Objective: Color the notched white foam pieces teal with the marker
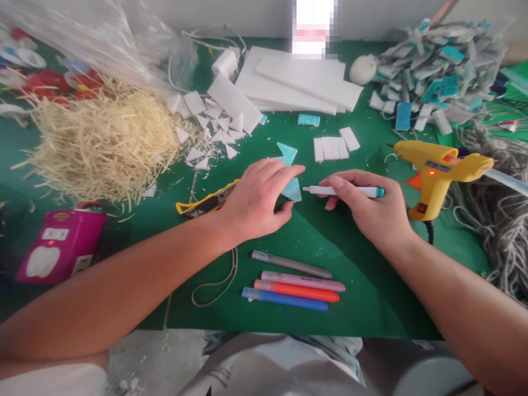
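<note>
My left hand [262, 195] rests over the mat, thumb and index finger around a teal-coloured foam piece [293, 190]. Its other fingers are curled under the hand and partly hidden. A second teal foam piece [287, 152] with a pointed end shows just beyond my fingers. In my right hand [371, 201] is a white marker [355, 191] with a teal end, held like a pen. The marker's tip points left, close to the foam piece; I cannot tell whether they touch. A yellow utility knife [202, 206] lies partly beneath my left hand.
Several capped markers [299, 281] lie nearer me. White foam strips [330, 148], foam sheets [297, 77] and triangular scraps [214, 121] lie farther back. A yellow glue gun [437, 170] stands right, beside grey yarn [490, 231]. Straw [103, 143] and a magenta box [61, 245] sit left.
</note>
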Demonstrator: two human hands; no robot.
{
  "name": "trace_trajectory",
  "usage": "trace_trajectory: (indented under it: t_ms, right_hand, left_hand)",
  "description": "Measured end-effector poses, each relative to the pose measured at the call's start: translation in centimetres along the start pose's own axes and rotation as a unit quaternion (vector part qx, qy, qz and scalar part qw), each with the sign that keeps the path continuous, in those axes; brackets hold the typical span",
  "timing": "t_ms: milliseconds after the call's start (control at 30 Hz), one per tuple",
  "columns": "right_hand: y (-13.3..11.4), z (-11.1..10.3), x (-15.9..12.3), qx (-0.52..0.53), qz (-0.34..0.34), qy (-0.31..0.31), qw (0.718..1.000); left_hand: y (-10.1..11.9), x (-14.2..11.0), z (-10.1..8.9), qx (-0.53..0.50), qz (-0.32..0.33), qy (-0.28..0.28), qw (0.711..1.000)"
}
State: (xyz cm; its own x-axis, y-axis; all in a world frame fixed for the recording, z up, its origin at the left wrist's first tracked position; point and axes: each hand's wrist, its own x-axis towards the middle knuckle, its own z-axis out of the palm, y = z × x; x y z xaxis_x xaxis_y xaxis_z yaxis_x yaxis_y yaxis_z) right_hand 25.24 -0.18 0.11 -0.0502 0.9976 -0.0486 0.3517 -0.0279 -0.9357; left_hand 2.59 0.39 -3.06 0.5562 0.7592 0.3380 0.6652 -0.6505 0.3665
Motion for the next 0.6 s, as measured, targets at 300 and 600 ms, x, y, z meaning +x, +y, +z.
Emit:
trace_trajectory:
  t_ms: [300, 600]
  right_hand:
    - [-0.04, 0.03, 0.01, 0.005, 0.001, 0.003, 1.000]
    - [0.18, -0.22, 0.16, 0.011, -0.021, 0.001, 1.000]
  left_hand:
    - [-0.09, -0.04, 0.16, 0.004, 0.016, 0.013, 1.000]
    - [-0.25, -0.04, 0.31, -0.003, 0.022, 0.021, 1.000]
